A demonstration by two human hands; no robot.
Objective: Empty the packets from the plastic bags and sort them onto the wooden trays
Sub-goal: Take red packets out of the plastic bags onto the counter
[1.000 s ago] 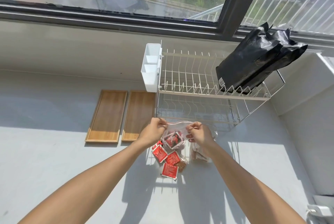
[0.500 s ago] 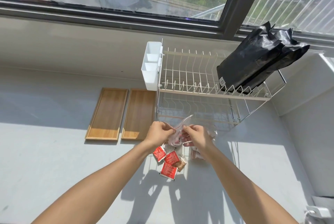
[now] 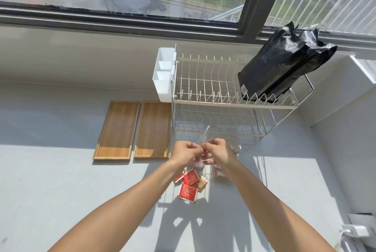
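My left hand point(image 3: 185, 153) and my right hand point(image 3: 218, 152) meet knuckle to knuckle, both pinching a crumpled clear plastic bag point(image 3: 206, 135) whose corner sticks up between them. Below the hands, red packets point(image 3: 187, 190) and a brown packet point(image 3: 201, 184) lie loose on the grey counter. A second clear bag with brownish packets point(image 3: 218, 173) lies under my right wrist, partly hidden. Two wooden trays sit side by side to the left, the left tray point(image 3: 117, 129) and the right tray point(image 3: 153, 129), with nothing on them.
A white wire dish rack point(image 3: 223, 97) stands behind the hands, with a white cutlery holder point(image 3: 163, 74) on its left end and a black bag point(image 3: 284, 62) on top. A wall point(image 3: 345, 121) closes the right side. A white plug point(image 3: 355, 230) lies bottom right.
The bag was stretched open between my hands with red packets inside. My hands have come together, the bag is crumpled between them, and the packets lie on the counter.
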